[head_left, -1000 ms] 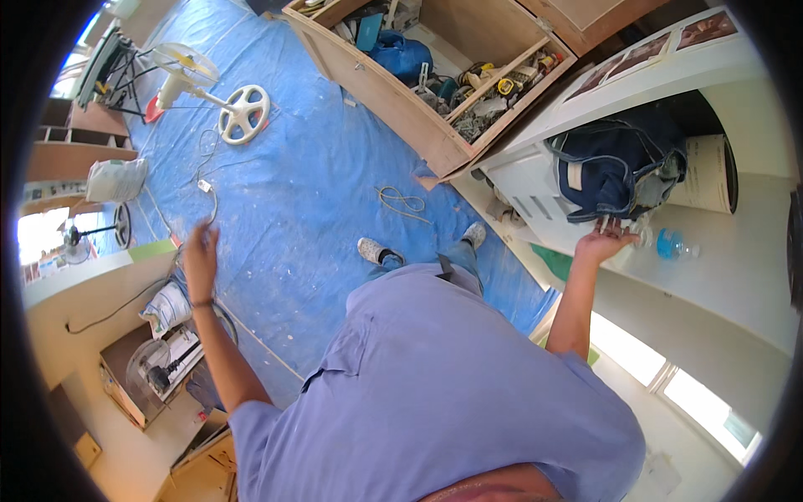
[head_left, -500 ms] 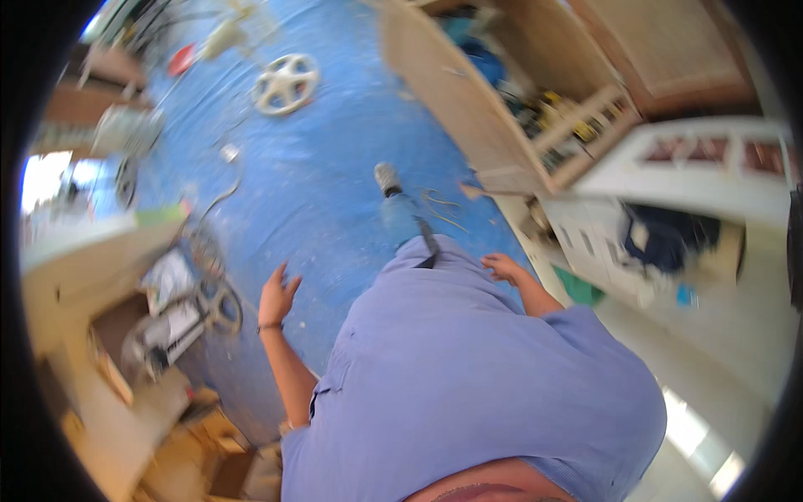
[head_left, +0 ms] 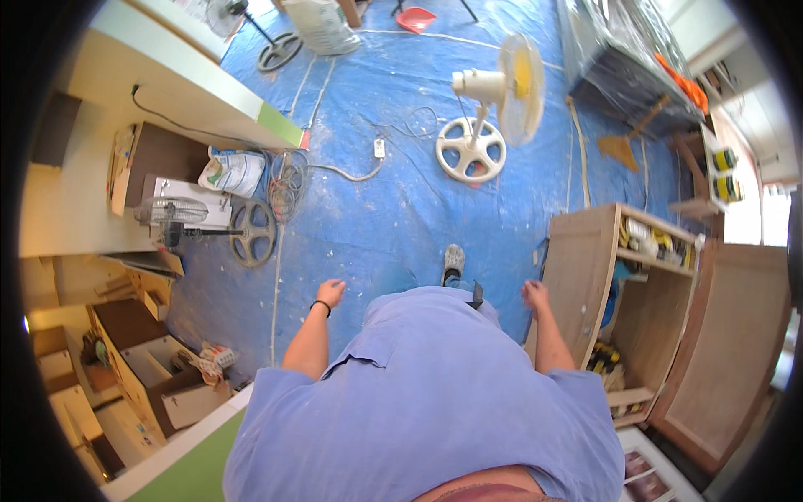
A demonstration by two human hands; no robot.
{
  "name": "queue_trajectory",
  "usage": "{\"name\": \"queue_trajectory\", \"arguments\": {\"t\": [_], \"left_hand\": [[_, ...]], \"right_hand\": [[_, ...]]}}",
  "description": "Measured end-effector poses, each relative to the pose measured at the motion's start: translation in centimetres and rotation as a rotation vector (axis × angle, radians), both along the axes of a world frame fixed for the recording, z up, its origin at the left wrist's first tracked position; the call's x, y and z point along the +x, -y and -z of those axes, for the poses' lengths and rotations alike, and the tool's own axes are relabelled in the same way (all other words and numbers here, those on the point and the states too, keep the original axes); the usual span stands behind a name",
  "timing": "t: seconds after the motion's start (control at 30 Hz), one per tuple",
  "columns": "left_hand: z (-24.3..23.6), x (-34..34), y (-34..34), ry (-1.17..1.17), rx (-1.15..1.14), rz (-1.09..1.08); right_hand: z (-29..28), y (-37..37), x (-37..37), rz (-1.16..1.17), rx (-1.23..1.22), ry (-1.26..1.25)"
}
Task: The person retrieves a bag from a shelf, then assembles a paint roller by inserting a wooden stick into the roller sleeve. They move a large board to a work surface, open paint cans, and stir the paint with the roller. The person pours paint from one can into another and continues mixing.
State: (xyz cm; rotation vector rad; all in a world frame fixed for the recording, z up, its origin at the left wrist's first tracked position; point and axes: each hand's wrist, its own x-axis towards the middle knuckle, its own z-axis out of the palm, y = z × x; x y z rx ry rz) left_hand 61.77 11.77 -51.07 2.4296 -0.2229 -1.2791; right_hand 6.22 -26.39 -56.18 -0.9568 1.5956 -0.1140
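My left hand (head_left: 331, 293), with a dark band at the wrist, hangs over the blue floor sheeting (head_left: 360, 217). Its fingers are loosely bent, and nothing shows in them. On the other side, my right hand (head_left: 535, 294) hangs beside a wooden cabinet (head_left: 577, 268) without visibly gripping it; its fingers are half bent and look bare. One shoe (head_left: 453, 259) shows ahead of my body. Beyond it stands a white pedestal fan (head_left: 520, 90) on a round spoked base (head_left: 471, 151).
A grey fan base (head_left: 253, 233), coiled cable (head_left: 288, 186) and a power strip (head_left: 379, 149) lie left of centre. Further off are a white sack (head_left: 322, 27) and a red dustpan (head_left: 416, 18). An open cabinet door (head_left: 723, 335) stands at right; plastic-wrapped furniture (head_left: 623, 71) is at far right.
My view has turned left and I have moved forward over the sheeting. The white fan now appears nearer and further right. My left hand's fingers, spread before, are more curled.
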Motion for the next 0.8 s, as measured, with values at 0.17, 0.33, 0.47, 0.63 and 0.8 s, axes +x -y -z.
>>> {"name": "queue_trajectory", "arguments": {"t": [0.17, 0.33, 0.47, 0.63, 0.8], "left_hand": [[2.2, 1.1, -1.3, -0.256, 0.011, -0.427], [4.6, 6.2, 3.1, -0.315, 0.006, -0.366], [10.0, 16.7, 5.0, -0.211, 0.094, -0.175], [9.6, 42.4, 15.1, 0.024, 0.181, 0.607], [-2.0, 63.8, 43.0, 0.342, -0.5, 0.107]], "right_hand": [[-10.4, 21.5, 22.0, -0.568, -0.058, 0.175], [-12.5, 31.2, 40.9, -0.838, -0.152, 0.215], [-9.5, 30.4, 49.8, -0.815, -0.134, 0.168], [-4.6, 24.6, 55.7, -0.486, 0.176, 0.037], [14.3, 25.8, 49.9, -0.684, -0.032, -0.147]]}}
